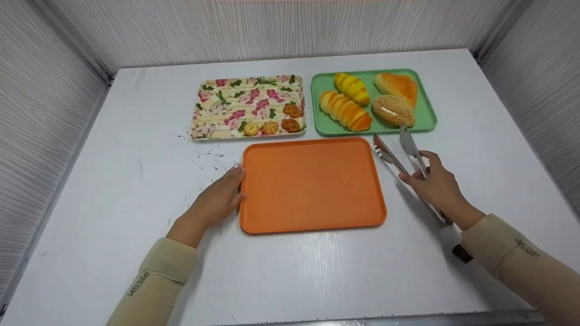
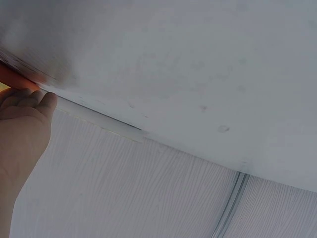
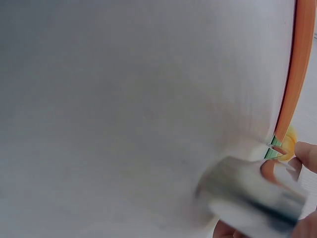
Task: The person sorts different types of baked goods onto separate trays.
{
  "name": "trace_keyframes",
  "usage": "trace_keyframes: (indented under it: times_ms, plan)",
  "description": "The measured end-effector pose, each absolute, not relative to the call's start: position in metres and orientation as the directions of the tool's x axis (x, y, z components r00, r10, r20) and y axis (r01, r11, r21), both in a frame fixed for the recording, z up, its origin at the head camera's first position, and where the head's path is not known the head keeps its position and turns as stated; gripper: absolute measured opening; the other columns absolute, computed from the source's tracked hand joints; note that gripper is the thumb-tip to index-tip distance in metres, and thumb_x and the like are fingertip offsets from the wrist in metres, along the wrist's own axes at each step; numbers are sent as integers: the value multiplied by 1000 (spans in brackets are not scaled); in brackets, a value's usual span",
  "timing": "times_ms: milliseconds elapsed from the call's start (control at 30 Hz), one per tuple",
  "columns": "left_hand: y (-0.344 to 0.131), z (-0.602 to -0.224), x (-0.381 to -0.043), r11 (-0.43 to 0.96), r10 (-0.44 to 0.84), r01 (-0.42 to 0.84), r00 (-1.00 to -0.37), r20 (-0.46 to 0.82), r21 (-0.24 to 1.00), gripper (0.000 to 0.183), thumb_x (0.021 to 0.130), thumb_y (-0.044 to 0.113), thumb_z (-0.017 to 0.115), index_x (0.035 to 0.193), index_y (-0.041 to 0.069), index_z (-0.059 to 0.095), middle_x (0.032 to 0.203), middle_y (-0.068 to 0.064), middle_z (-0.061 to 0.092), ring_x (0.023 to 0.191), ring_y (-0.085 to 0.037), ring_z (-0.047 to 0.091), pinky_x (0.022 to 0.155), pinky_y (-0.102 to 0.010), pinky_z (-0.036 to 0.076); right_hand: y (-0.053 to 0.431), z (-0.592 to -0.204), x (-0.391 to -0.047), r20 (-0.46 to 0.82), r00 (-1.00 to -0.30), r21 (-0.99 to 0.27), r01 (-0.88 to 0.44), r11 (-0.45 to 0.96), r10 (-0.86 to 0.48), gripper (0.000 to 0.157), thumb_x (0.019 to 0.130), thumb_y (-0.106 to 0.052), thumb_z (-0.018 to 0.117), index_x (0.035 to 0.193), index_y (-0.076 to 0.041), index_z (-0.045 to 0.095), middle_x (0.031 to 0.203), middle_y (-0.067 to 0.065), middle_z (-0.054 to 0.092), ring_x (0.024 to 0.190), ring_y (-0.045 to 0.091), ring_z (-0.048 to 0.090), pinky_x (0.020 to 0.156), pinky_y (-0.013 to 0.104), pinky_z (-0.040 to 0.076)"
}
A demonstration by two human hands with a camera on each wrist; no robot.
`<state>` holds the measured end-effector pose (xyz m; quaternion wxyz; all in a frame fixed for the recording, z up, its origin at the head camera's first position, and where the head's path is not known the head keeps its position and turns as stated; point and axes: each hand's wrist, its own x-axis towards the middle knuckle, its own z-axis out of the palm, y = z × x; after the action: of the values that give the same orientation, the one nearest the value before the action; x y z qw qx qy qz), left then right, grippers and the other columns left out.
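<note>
In the head view, my right hand [image 1: 437, 185] grips a pair of metal tongs [image 1: 410, 147] between thumb and fingers. The tongs' arms stand apart, one tip at the sesame-covered bun [image 1: 392, 110] and the other just off the corner of the orange tray [image 1: 312, 185]. Nothing sits between the tips. The right wrist view shows the blurred metal end of the tongs [image 3: 247, 198] close up. My left hand [image 1: 217, 199] rests its fingertips and thumb against the orange tray's left rim. In the left wrist view, the left hand's fingers [image 2: 27, 101] meet the tray's edge.
Behind the orange tray, a green tray [image 1: 376, 131] bears a yellow roll [image 1: 351, 89], a ridged loaf [image 1: 345, 111], a flat golden pastry [image 1: 398, 86] and the bun. Left of it, a floral tray [image 1: 244, 106] bears several cookies [image 1: 270, 128]. Pale panels [image 1: 272, 31] enclose the white table [image 1: 113, 181].
</note>
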<state>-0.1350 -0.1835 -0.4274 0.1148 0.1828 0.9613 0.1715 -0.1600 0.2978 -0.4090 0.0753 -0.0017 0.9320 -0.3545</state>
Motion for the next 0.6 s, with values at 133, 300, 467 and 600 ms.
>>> trace_keyframes:
  times_ms: [133, 300, 467, 600]
  plan:
    - [-184, -427, -135, 877, 382, 299, -909, -166, 377, 65, 102, 32, 45, 152, 3, 16, 158, -10, 13, 143, -26, 13, 114, -44, 16, 297, -407, -159, -144, -988, -661, 48, 749, -63, 86, 88, -55, 59, 147, -6, 22, 101, 16, 61, 77, 26, 56, 62, 34, 43]
    - [-185, -428, -134, 870, 388, 309, -910, -147, 385, 65, 101, 31, 46, 152, 2, 17, 157, -11, 14, 143, -27, 14, 114, -44, 16, 295, -406, -159, -166, -985, -630, 65, 774, -52, 88, 87, -57, 58, 149, -8, 20, 109, 20, 59, 84, 31, 56, 64, 37, 43]
    - [-185, -429, -135, 868, 391, 313, -909, -142, 387, 64, 101, 29, 47, 151, 1, 18, 157, -12, 16, 143, -27, 15, 114, -44, 17, 296, -405, -160, -189, -981, -591, 87, 802, -33, 92, 86, -60, 58, 150, -8, 18, 120, 25, 52, 100, 39, 52, 72, 47, 45]
    - [-185, -428, -135, 871, 385, 301, -909, -159, 390, 65, 101, 31, 47, 151, 2, 18, 157, -11, 16, 143, -27, 14, 114, -44, 16, 296, -403, -160, -190, -981, -594, 87, 800, -34, 99, 83, -62, 60, 152, -7, 13, 129, 30, 44, 112, 45, 46, 81, 57, 43]
